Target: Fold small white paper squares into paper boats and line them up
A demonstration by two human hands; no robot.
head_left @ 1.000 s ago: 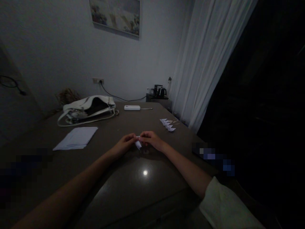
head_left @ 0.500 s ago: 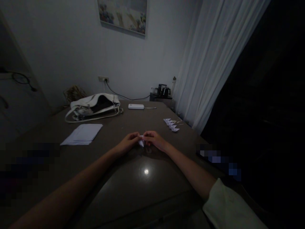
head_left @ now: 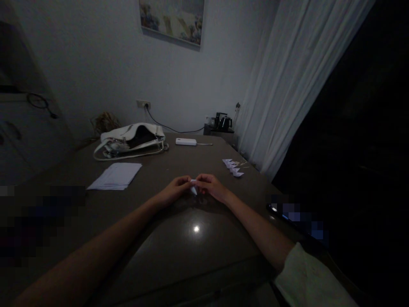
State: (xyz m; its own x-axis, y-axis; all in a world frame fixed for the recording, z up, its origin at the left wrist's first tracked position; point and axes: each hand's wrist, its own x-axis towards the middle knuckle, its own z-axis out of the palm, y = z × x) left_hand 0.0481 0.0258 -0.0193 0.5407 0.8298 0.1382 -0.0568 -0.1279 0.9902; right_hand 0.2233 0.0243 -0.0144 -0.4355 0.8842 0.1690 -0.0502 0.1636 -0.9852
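Left hand (head_left: 175,190), right hand (head_left: 214,187): fingers closed, pinching folded paper (head_left: 194,190) between them | folded pieces (head_left: 237,174) at 2 o'clock | apparently mid-shaping; needs steady fingertips

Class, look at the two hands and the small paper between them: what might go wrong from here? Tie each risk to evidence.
The left hand and right hand both pinch the small folded paper, so an uneven pull might tear or crease it.

The light is dim, so a crooked edge could go unnoticed.

The folded paper pieces lie near the table's right edge; a brush of the right arm might knock some off.
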